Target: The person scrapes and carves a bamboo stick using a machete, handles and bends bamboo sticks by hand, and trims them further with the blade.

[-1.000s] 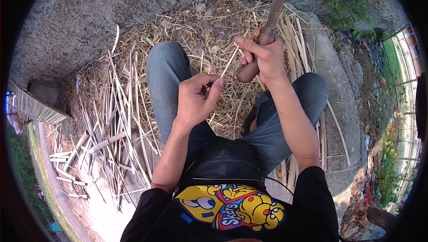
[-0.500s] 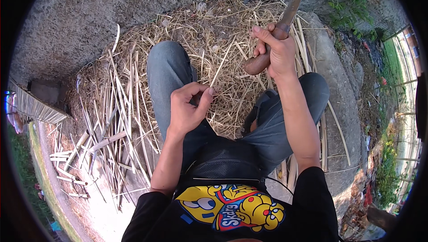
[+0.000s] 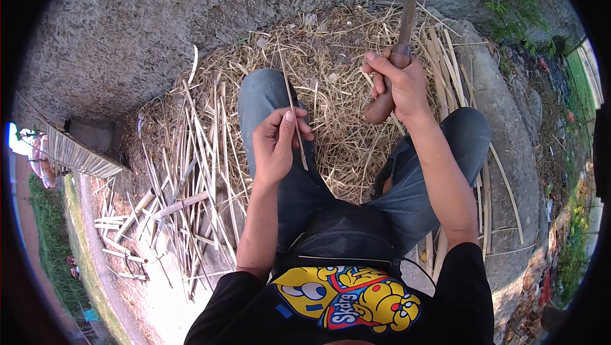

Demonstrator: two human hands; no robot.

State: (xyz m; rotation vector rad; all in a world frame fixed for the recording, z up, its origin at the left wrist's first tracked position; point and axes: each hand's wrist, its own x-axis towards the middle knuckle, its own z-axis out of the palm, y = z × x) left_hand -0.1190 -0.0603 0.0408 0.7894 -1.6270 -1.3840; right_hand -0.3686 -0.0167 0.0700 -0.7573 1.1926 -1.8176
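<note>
Between the thumb and fingers of my left hand point(image 3: 277, 144) is a thin bamboo strip point(image 3: 286, 75), its long end pointing up and away past my left knee. The strip's short end sticks out below my fingers. My right hand point(image 3: 401, 87) is wrapped round the brown wooden handle of a machete point(image 3: 410, 11). Its long blade points away from me, and the tip is cut off by the top of the view. Blade and strip are apart. Beneath both hands lies a heap of pale shavings point(image 3: 344, 103).
Split bamboo strips point(image 3: 213, 129) lie piled at the left, with short bamboo pieces point(image 3: 181, 205) nearer. More strips point(image 3: 445, 65) rest at the right on a stone slab point(image 3: 509, 129). A rough wall point(image 3: 191, 14) rises at the back. My bent knees flank the shavings.
The strip in my left hand has swung from leaning right to leaning left, and its lower end now shows. The machete has turned more upright. The whole view has shifted slightly.
</note>
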